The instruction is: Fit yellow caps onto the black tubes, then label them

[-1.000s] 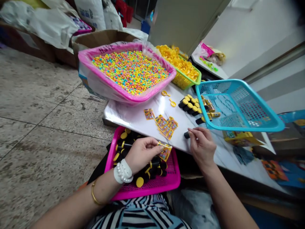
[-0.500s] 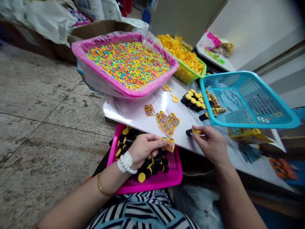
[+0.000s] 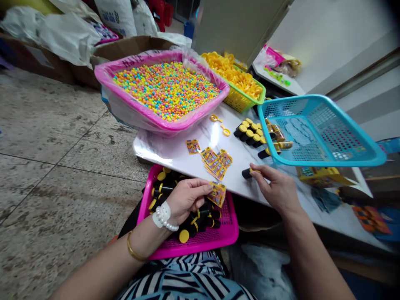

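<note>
Between thumb and fingers, my left hand (image 3: 189,198) pinches a yellow printed label (image 3: 218,194) above the pink basket (image 3: 231,233) of black tubes with yellow caps. My right hand (image 3: 275,185) grips a black tube (image 3: 246,173) at its yellow end, close over the white table (image 3: 175,152). More printed labels (image 3: 217,162) lie overlapping on the table, and a single label (image 3: 193,146) lies to their left. Several capped black tubes (image 3: 250,132) stand grouped behind my right hand. Two yellow ring-shaped pieces (image 3: 226,131) lie near them.
A pink tray (image 3: 131,98) of coloured beads stands at the table's back left. Behind it is a green basket (image 3: 240,100) of yellow pieces. The blue basket (image 3: 325,160) at the right holds a few wrapped tubes. A yellow box (image 3: 323,177) sits below it.
The label in my left hand has tilted, with its free end lower. My right fingers have closed further over the tube's yellow end. The whole view has shifted slightly.
</note>
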A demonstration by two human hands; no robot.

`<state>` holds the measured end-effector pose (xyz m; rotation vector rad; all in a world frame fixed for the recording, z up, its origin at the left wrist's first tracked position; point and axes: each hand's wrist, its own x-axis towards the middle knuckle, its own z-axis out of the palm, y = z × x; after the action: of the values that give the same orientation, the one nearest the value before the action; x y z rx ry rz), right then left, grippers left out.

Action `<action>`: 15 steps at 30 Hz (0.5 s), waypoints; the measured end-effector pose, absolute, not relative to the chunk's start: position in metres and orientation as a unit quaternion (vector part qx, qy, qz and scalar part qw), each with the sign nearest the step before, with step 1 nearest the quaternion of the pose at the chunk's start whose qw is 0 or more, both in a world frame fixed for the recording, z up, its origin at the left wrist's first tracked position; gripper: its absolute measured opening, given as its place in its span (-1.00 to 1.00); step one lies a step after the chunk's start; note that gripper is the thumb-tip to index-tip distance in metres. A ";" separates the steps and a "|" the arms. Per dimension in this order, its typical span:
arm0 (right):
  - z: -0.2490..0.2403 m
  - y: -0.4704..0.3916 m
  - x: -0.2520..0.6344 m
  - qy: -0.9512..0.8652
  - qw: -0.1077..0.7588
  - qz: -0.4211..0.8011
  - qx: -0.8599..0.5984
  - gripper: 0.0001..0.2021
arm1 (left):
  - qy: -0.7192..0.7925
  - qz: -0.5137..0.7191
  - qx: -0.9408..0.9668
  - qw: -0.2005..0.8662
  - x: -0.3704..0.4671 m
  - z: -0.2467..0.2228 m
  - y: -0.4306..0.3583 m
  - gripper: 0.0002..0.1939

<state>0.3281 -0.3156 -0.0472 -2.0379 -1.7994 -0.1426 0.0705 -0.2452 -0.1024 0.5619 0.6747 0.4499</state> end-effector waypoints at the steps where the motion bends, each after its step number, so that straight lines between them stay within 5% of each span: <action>1: -0.047 -0.315 0.328 -0.641 0.199 -0.045 -0.740 -0.83 | 0.323 0.214 0.269 0.882 0.070 -0.103 -0.245 -0.66; 15: -0.043 -0.315 0.324 -0.618 0.135 -0.062 -0.772 -0.78 | 0.357 0.239 0.230 0.873 0.053 -0.094 -0.238 -0.72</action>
<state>0.3239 -0.3147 -0.0435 -2.2378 -1.7906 -0.1788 0.0527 -0.2377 -0.0944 0.4810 0.7451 0.4999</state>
